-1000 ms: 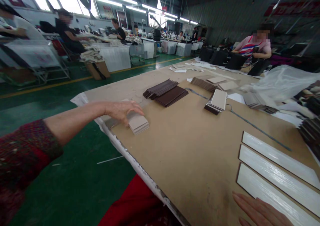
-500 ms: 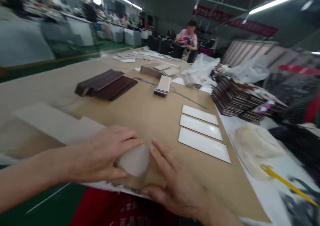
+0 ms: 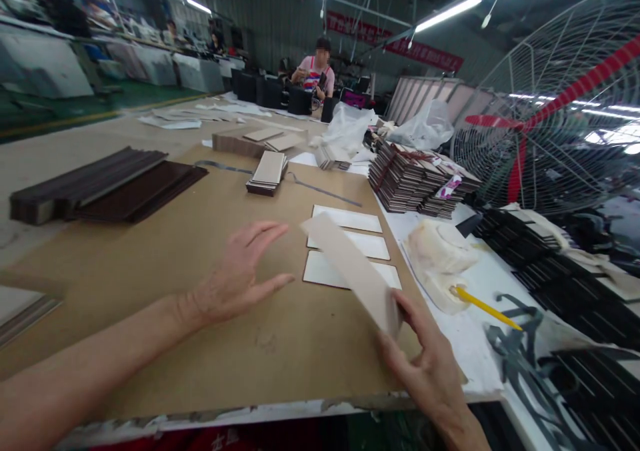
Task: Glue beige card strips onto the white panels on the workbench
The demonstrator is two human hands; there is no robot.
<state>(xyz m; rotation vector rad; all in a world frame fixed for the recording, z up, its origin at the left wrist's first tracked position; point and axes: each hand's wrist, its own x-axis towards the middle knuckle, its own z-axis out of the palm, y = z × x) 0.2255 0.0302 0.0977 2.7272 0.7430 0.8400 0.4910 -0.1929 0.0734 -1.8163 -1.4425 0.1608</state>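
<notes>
My right hand (image 3: 425,364) grips the near end of a long pale beige strip (image 3: 350,261) between thumb and fingers. The strip slants away to the upper left and partly covers three white glossy panels with dark edges, the nearest panel (image 3: 320,270) showing most. My left hand (image 3: 243,271) is held over the brown board (image 3: 260,344), fingers stretched and thumb apart, with nothing in it. At the left edge lies a stack of pale strips (image 3: 20,308). Farther off is a small pile of beige pieces with dark undersides (image 3: 269,170).
Dark brown strips (image 3: 140,191) are stacked at the left. Bundled dark panels (image 3: 415,178) stand at the right, near a cream pad (image 3: 440,254) with a yellow-handled tool (image 3: 487,308). A large fan (image 3: 550,118) rises beyond. A person (image 3: 316,74) works across the table.
My hands have parted; the right moved rightward with the pale strip, while the left is lifted open. The view has swung to the right, bringing the fan into sight.
</notes>
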